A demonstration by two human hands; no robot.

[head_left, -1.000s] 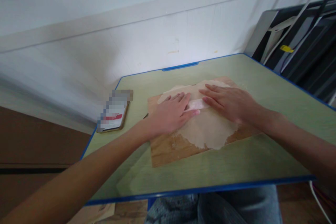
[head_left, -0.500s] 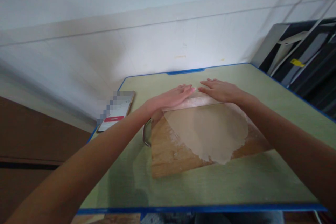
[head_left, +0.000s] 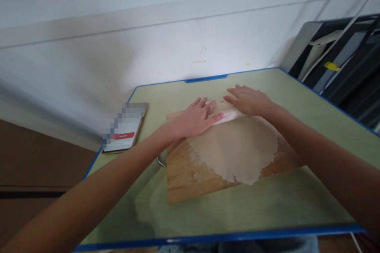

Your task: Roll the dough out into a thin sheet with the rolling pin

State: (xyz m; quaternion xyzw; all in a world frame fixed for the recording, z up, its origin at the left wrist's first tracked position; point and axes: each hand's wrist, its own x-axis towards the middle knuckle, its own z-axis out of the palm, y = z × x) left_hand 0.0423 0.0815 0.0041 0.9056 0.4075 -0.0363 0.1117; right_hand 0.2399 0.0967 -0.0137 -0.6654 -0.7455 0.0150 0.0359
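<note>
Beneath the splayed left hand (head_left: 194,121) and flattened right hand (head_left: 251,101), a pale rolling pin (head_left: 231,116) crosses the dough (head_left: 234,148); the left fingers have fanned wider, perhaps spreading the rolling pressure.

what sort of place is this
Probably a room in a home rather than a commercial kitchen: a small, blue-edged table stands by a white wall, and a phone lies near a wooden board bearing rolled-out dough.
</note>
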